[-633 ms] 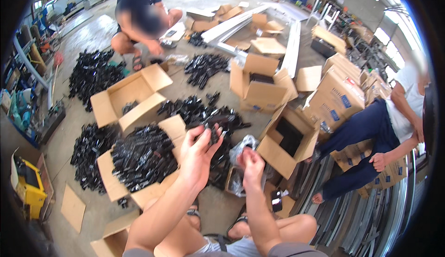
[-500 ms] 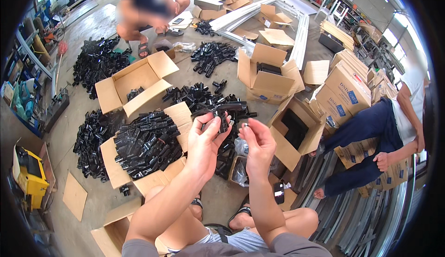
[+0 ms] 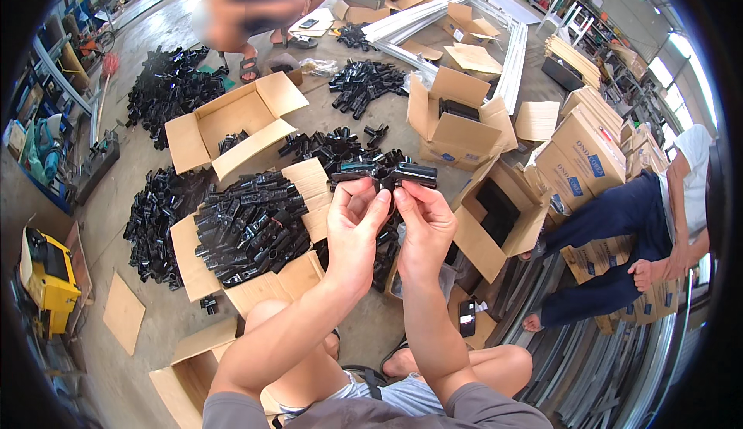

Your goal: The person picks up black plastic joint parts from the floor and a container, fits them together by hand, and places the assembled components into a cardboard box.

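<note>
Over the piles in front of me, my left hand is closed around a black pipe fitting with short arms branching to the left and right. The thumb and fingers of my right hand are pinched together against the middle of the same fitting, just under its right arm. Any small piece between those fingertips is hidden. Beyond my hands lies a loose heap of similar black fittings. To the left of my wrists, an open carton is heaped with more of them.
Open cartons stand at far left and right. A phone lies by my right knee, near long metal strips. One person squats ahead; another sits at right. A yellow case stands left.
My right hand, which pinched a small shiny piece apart from the fitting, has come left against it. The fitting is now turned with its arms spread sideways. The small piece no longer shows.
</note>
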### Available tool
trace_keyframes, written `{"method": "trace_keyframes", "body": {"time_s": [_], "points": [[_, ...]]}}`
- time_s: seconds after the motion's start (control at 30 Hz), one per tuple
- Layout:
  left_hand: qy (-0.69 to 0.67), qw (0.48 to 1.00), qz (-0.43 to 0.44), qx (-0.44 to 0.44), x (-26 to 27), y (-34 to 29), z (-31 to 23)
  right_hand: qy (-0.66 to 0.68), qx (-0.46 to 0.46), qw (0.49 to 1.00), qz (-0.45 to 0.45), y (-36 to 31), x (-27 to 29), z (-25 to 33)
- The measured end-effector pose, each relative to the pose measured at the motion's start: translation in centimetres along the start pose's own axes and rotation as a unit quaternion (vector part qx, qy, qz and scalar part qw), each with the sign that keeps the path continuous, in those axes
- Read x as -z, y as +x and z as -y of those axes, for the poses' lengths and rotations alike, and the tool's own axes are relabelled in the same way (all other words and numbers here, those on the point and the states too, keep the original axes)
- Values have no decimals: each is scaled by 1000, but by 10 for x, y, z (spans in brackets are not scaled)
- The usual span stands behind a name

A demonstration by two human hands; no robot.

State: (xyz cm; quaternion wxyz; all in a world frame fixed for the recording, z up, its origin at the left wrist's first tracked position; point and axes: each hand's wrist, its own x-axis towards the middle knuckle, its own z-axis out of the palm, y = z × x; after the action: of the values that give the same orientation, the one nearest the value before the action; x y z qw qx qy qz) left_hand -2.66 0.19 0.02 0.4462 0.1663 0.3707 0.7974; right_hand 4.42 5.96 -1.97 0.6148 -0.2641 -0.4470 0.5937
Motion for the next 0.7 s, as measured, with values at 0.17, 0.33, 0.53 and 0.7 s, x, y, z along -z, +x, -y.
{"method": "trace_keyframes", "body": {"time_s": [0.17,0.33,0.53,0.7], "points": [[-11,999,2,-32,-3,1,-1,4,-5,1000,20,1,1,7],[25,997,17,-69,-4,4,-1,5,-13,999,42,4,6,10],[43,994,34,-90,-5,4,0,2,-19,1000,21,2,8,7],[45,994,44,-86,-5,1,1,-67,68,995,8,-2,6,4]]}}
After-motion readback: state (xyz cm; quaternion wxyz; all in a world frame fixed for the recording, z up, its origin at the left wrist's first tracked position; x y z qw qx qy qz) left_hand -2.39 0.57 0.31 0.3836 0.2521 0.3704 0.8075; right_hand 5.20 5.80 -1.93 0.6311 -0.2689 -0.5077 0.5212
